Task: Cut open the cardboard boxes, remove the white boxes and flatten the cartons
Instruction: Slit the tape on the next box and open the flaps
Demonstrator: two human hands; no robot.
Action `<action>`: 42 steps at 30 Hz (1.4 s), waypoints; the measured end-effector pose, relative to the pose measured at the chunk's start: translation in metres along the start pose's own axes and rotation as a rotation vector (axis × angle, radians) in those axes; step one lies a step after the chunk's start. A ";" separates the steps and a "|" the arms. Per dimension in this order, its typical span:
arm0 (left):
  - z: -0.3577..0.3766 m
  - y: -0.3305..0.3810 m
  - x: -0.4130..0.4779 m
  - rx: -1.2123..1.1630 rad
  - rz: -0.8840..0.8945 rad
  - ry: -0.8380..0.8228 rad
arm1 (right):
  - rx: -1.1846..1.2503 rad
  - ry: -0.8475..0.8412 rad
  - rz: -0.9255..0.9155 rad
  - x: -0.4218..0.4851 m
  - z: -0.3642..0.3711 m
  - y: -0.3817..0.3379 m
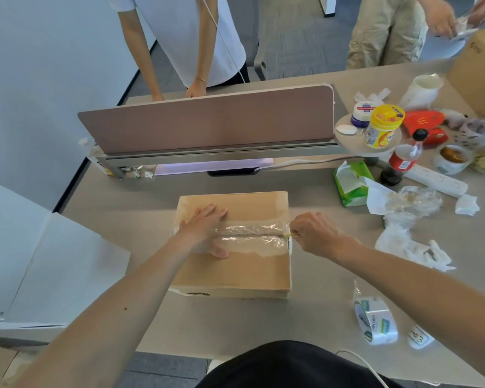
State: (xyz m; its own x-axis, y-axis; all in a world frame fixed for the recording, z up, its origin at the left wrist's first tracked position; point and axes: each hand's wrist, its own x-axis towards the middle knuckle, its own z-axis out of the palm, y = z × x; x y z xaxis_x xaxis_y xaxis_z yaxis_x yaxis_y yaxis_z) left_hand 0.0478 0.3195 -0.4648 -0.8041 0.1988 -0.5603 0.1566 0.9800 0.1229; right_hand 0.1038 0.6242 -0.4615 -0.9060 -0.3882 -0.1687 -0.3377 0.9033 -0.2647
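Cardboard box [233,264] sits mid-tabletop [319,303], left hand [205,228] flat on its lid with fingers straight, right hand [314,233] with fingers curled round a yellow cutter [290,234] at the taped seam [249,233]'s right end; better keep the cut shallow and clear of that left hand.

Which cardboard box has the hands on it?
The taped box mid-table: left hand flat on top, right hand holding a yellow tool at its seam. The far-right box stands apart.

Cardboard box [235,271]: matt brown. Tape [249,233] beside the gripping fingers: clear, glossy, wrinkled plastic. Desk [305,317]: smooth matt grey.
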 end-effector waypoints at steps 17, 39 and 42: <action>-0.021 0.025 0.008 0.326 0.223 0.233 | 0.351 0.189 0.184 -0.040 0.005 0.029; -0.023 0.081 0.026 0.392 0.415 0.162 | 1.300 0.205 0.663 -0.045 0.038 -0.009; -0.024 0.080 0.026 0.347 0.427 0.163 | 1.296 0.256 0.666 -0.040 0.040 -0.011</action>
State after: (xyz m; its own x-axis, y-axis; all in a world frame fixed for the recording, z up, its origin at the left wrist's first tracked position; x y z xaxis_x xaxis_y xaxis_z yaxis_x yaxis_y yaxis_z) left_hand 0.0256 0.4028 -0.4494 -0.7021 0.6004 -0.3829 0.6439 0.7649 0.0188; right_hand 0.1539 0.6227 -0.4898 -0.8649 0.1893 -0.4650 0.4822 0.0552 -0.8743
